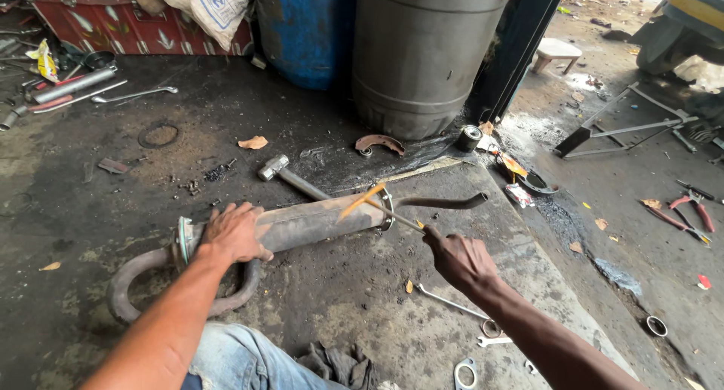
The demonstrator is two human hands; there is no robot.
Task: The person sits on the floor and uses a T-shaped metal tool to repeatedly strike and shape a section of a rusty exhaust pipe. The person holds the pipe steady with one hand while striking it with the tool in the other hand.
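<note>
- The muffler (pixel 302 222), lying on the grimy concrete floor (pixel 362 299) right at frame centre, is being worked on at its right end cap, so it looks like a mid-job step, a scraping or prying sort of thing.
- The left hand (pixel 235 234) is laid flat over the muffler's left end, fingers wrapped down on the body, so the pipe is being pinned in place.
- A thin metal rod (pixel 396 216) is pinched in the right hand (pixel 461 260), fingers closed tight round it, with its tip set against the end cap at roughly 10 o'clock from that hand.
- The next move probably calls for steady downward pressure from the left hand and a controlled push on the rod so it doesn't skid off the rim.
- The muffler itself is seen as a dull grey, rusty cylinder, with a curved pipe looping off at 8 o'clock and a thin tailpipe poking out at 3 o'clock.
- A hammer (pixel 290 176) is lying just past it at 12 o'clock, a wrench (pixel 452 303) near the right wrist at 5 o'clock, and a grey drum (pixel 422 54) is parked further back.
</note>
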